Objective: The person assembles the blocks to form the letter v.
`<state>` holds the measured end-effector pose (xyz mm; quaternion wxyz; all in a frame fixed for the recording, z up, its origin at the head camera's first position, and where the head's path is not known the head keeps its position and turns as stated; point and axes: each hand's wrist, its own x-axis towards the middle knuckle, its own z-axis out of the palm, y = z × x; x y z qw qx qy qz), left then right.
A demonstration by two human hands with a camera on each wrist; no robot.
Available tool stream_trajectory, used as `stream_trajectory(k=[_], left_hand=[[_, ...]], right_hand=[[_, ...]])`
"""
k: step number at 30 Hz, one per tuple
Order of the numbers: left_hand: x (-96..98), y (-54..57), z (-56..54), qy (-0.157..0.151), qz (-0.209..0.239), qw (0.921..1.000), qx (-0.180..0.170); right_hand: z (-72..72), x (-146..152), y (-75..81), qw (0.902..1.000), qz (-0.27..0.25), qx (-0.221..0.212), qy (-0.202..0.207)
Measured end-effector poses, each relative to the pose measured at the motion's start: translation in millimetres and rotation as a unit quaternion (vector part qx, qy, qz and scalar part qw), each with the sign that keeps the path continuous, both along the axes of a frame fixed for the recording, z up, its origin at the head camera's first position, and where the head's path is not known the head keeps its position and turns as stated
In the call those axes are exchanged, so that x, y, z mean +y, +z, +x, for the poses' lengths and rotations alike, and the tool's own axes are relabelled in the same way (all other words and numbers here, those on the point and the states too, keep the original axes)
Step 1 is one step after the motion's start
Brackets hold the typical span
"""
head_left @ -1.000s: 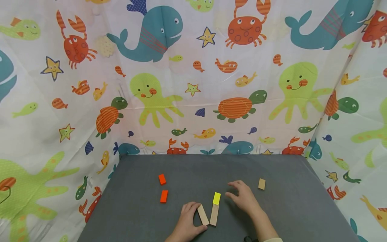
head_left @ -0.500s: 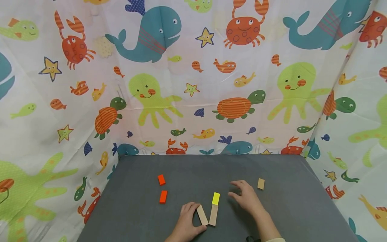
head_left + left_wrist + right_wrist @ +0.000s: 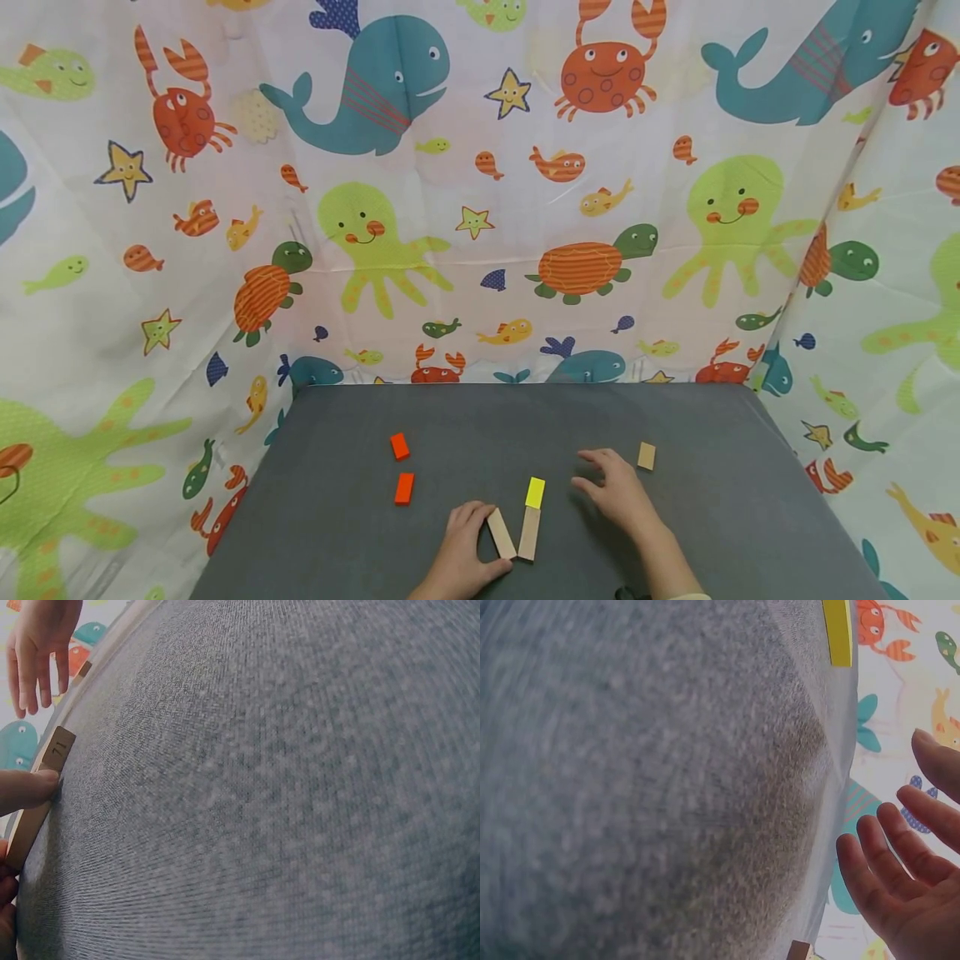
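Note:
My left hand holds a long plain wooden block between thumb and fingers, down on the grey table. In the left wrist view the thumb lies against pale wood stamped with a number that looks like 71. Just right of the held block lies another long wooden block, their near ends almost meeting. A yellow block sits at that second block's far end. My right hand hovers to the right of the yellow block, holding nothing. Its fingers are spread and relaxed in the right wrist view.
Two orange-red blocks lie apart on the left of the grey table. A short wooden block lies beyond the right hand. A sea-animal curtain hangs behind and along both sides.
My right hand has drifted slightly to the right, away from the yellow block. The left hand and the blocks keep their places; the whole view has shifted a little.

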<state>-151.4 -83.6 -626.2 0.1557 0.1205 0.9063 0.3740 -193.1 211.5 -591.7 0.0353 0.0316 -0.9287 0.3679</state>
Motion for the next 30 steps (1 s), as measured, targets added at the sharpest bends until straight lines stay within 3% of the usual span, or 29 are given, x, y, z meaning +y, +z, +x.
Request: stream_trajectory(k=[30], left_hand=[[0.3, -0.4, -0.4, 0.001, 0.006, 1.0, -0.002]], right_hand=[[-4.4, 19, 2.6, 0.9999, 0.011, 0.008, -0.004]])
